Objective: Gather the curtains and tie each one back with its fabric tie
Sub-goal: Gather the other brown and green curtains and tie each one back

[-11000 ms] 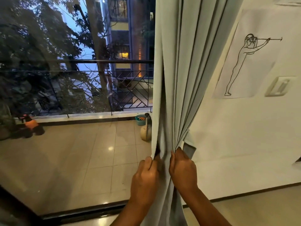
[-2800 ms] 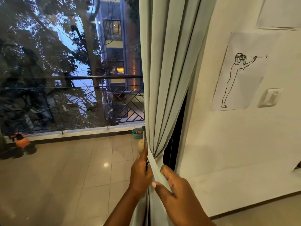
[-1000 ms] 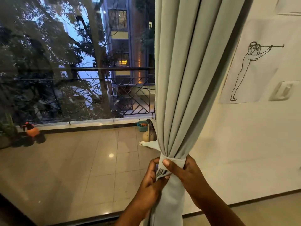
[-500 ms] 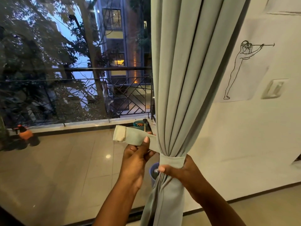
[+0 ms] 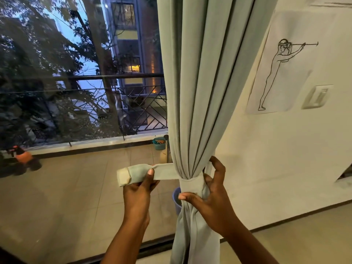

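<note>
Tie (image 5: 163, 173) runs level, its long axis leftward from the gathered curtain (image 5: 198, 92): my left hand (image 5: 140, 189) pinches the free end well out, my right hand (image 5: 208, 195) curls round the wrapped waist, nearer the closure I judge comes next.

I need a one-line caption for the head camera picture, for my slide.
Left hand pulls the fabric tie sideways while the right hand grips the gathered curtain.
</note>
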